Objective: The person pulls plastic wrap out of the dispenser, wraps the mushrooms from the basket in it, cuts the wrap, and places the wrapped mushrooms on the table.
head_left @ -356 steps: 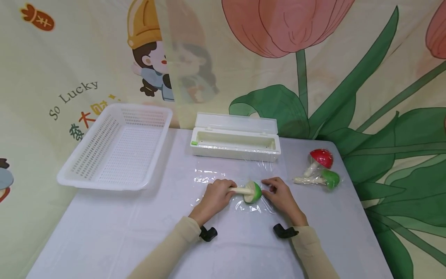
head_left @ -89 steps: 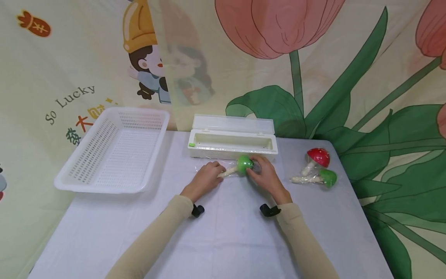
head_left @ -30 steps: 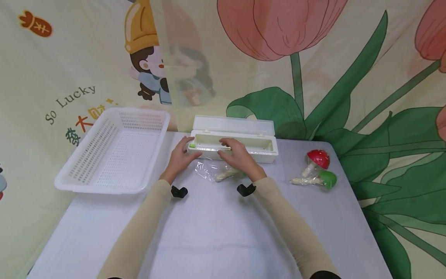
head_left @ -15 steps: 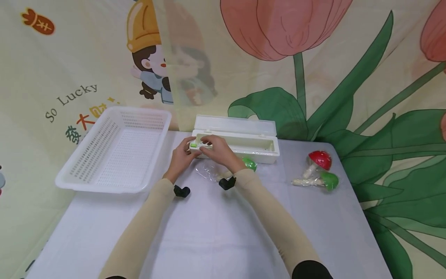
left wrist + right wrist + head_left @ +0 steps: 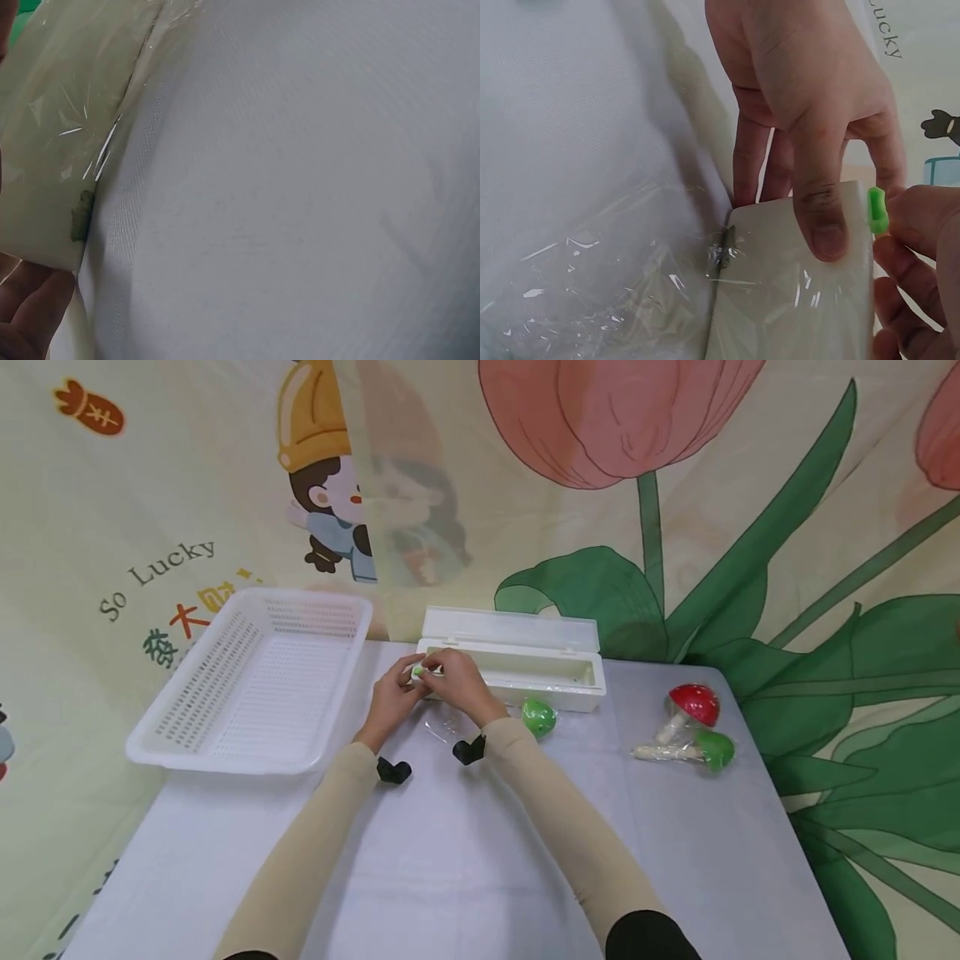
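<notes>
A white cling film dispenser [image 5: 551, 695] stands at the back of the table, its clear lid [image 5: 517, 628] raised. My left hand [image 5: 390, 703] grips its left end, with the thumb on the front face in the right wrist view. At that same corner, my right hand [image 5: 463, 681] pinches the small green slide cutter [image 5: 878, 211]. Clear film [image 5: 592, 277] spreads from the dispenser's front. Just before the dispenser lies a toy mushroom with a green cap [image 5: 538, 717]; my right forearm hides its stem.
A white perforated basket [image 5: 322, 739] stands on the left. Two film-wrapped toy mushrooms, one red-capped [image 5: 694, 703] and one green-capped [image 5: 715, 750], lie at the right. A printed cloth [image 5: 450, 485] hangs behind the white-covered table [image 5: 465, 877].
The green-capped mushroom was laid on flat film, rolled in it towards the dispenser, then let go. Both hands moved to the dispenser's left end, where the right now pinches the slide cutter.
</notes>
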A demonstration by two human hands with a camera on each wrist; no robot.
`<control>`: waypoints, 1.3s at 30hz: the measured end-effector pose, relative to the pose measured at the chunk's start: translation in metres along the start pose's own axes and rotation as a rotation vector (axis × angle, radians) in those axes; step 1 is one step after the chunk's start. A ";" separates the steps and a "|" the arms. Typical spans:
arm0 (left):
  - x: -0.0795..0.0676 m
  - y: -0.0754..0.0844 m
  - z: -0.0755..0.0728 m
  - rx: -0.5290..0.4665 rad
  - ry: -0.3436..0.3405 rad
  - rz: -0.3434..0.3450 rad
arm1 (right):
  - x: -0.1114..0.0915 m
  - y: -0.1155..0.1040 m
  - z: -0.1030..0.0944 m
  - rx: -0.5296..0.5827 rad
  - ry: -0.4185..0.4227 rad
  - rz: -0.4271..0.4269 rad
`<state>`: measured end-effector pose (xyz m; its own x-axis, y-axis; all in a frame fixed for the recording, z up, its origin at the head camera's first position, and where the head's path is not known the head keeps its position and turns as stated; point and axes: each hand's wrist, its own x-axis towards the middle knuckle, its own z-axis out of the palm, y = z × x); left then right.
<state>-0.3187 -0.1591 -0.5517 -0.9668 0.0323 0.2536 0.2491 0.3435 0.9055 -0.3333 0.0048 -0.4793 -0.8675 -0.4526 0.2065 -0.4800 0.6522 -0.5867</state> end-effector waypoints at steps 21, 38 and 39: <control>-0.002 0.003 -0.002 -0.081 -0.014 0.018 | 0.001 0.007 0.003 -0.041 0.033 0.016; -0.002 -0.002 -0.001 -0.097 -0.020 0.031 | 0.000 0.016 -0.006 0.031 -0.036 0.007; -0.002 -0.002 -0.001 -0.095 -0.019 0.031 | 0.000 0.016 -0.007 0.032 -0.042 0.007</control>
<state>-0.3166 -0.1611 -0.5532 -0.9593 0.0596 0.2759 0.2819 0.2520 0.9258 -0.3419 0.0193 -0.4830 -0.8641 -0.4739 0.1693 -0.4688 0.6358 -0.6131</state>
